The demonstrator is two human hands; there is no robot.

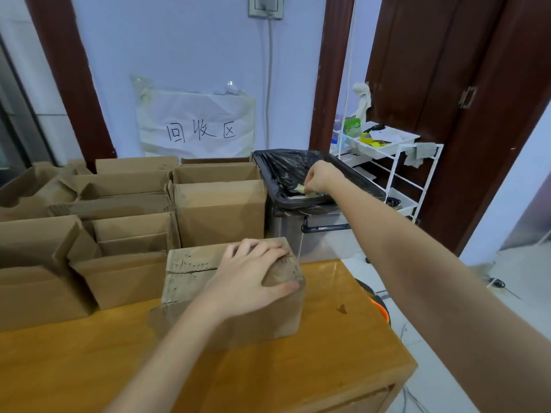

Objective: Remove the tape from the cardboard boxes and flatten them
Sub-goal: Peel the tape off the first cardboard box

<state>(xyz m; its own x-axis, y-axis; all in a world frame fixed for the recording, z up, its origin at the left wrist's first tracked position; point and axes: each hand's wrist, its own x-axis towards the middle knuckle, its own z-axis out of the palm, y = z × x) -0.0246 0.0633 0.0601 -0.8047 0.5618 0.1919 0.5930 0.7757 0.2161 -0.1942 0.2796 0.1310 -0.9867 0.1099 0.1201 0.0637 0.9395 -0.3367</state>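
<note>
A small closed cardboard box (190,281) stands on the wooden table (328,338), its top scuffed where the paper layer is torn. My left hand (253,275) lies flat on the box's top right corner, fingers spread over the edge. My right hand (320,175) reaches out over the bin (316,231), a steel bin lined with a black bag. Its fingers pinch a crumpled piece of tape (302,189) just inside the rim. A thin strand of tape (301,245) hangs from the bin's front down to the box's corner.
Several opened cardboard boxes (125,234) crowd the left and back of the table. A taller closed box (219,213) stands beside the bin. A paper sign (199,126) is taped to the wall. At right, a white wire cart (396,162) stands before a dark door.
</note>
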